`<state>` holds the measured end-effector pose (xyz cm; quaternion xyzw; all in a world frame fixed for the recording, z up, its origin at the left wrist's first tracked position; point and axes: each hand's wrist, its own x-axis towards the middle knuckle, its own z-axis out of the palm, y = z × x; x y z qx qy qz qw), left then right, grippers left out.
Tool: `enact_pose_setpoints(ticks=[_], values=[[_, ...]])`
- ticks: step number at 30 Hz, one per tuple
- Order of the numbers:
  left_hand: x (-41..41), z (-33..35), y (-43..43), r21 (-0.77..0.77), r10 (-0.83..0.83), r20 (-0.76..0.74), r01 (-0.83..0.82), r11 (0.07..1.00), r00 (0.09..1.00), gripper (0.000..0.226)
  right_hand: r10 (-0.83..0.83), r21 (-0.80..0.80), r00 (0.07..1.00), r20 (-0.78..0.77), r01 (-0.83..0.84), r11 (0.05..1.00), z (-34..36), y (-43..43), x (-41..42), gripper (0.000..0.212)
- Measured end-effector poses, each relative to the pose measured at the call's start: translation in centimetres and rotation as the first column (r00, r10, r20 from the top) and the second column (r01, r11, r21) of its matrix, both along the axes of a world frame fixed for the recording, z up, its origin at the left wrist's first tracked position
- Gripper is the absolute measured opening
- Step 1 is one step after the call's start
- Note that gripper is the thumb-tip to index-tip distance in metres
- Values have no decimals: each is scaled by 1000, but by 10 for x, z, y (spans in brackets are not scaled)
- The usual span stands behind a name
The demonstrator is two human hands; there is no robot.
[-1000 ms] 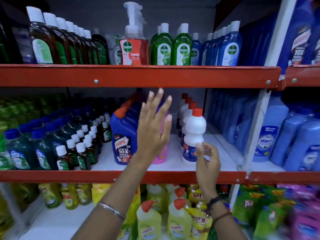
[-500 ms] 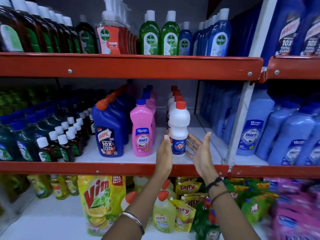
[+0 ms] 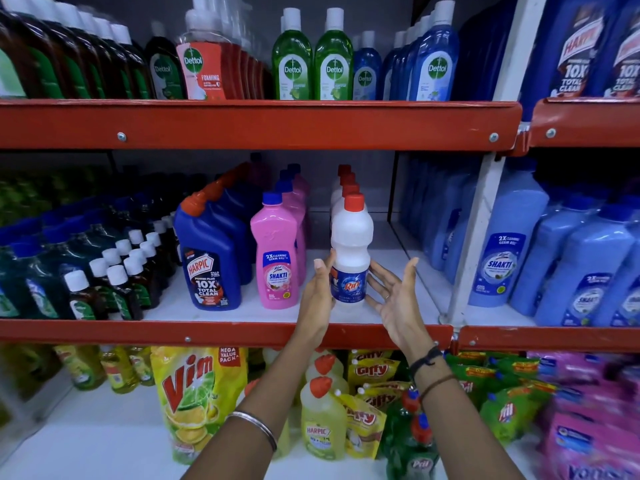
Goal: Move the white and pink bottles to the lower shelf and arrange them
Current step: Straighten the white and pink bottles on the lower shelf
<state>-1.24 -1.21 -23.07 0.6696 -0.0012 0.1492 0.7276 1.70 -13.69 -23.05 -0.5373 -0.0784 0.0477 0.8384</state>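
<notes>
A row of white bottles with red caps runs back on the middle shelf; the front white bottle (image 3: 351, 237) has a blue label. To its left stands a row of pink bottles with blue caps, the front pink bottle (image 3: 275, 258) upright. My left hand (image 3: 317, 292) lies flat against the white bottle's left side, fingers extended. My right hand (image 3: 394, 299) is open on its right side, fingertips at the label, palm turned inward. Neither hand wraps the bottle.
Blue Harpic bottles (image 3: 211, 258) stand left of the pink row, small dark bottles further left. A white upright post (image 3: 474, 237) and light blue bottles (image 3: 509, 258) bound the right. The red shelf edge (image 3: 207, 332) runs under my wrists; pouches and yellow bottles fill the shelf below.
A second ago my left hand was raised over the pink bottle and my right hand touched the white bottle. Both hands have since come down to flank the front white bottle.
</notes>
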Motion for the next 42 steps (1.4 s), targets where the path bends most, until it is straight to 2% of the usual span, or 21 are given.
enact_pose_setpoints(ticks=[5, 7, 9, 12, 13, 15, 17, 19, 21, 23, 28, 34, 36, 40, 42], values=[[-1, 2, -1, 81, 3, 5, -3, 997, 1000, 72, -8, -7, 1000, 16, 8, 1000, 0, 0, -2, 70], [-4, 2, -2, 85, -2, 33, -1, 996, 999, 64, -73, -36, 997, 27, 74, 997, -2, 2, -3, 71], [-12, -2, -4, 56, 35, 108, -41, 998, 994, 50, -213, -80, 972, 95, 221, 972, -7, 8, -7, 66], [-28, -11, 5, -26, 281, 301, -286, 958, 911, 44, -420, -55, 848, 323, 460, 886, -20, 21, -26, 54], [-30, -14, 11, -53, 366, 357, -373, 926, 859, 43, -415, -37, 813, 409, 469, 882, -24, 28, -33, 53], [-31, -15, 29, -100, 458, 394, -458, 883, 797, 40, -269, -81, 827, 494, 352, 933, -30, 49, -40, 56], [-26, -14, 51, -104, 438, 362, -431, 896, 823, 42, -63, -192, 897, 438, 162, 968, -28, 74, -39, 69], [-19, -13, 72, -73, 356, 331, -352, 933, 874, 53, 47, -189, 955, 292, 9, 982, -19, 95, -32, 86], [-13, -12, 89, -32, 263, 311, -266, 963, 913, 72, 88, -117, 981, 174, -68, 991, -9, 108, -22, 85], [-11, -11, 98, -21, 165, 282, -166, 986, 945, 81, 121, -62, 988, 98, -116, 991, -5, 114, -15, 76], [-15, -8, 108, -45, 29, 177, -21, 999, 984, 62, 54, -78, 993, 107, -45, 996, -8, 116, -14, 74], [-15, -7, 111, 91, -34, 155, 20, 996, 987, 89, 14, -92, 991, 135, -2, 996, -3, 116, -21, 91], [-14, -7, 112, 78, -33, 150, 22, 997, 988, 92, -17, -98, 989, 149, 32, 995, -5, 116, -20, 86], [-15, -8, 109, 45, 0, 100, -5, 999, 995, 63, -70, -102, 985, 160, 87, 991, -10, 117, -18, 68], [-13, -10, 112, 70, 4, 95, -11, 997, 995, 74, -74, -118, 984, 162, 94, 989, -11, 118, -18, 68]])
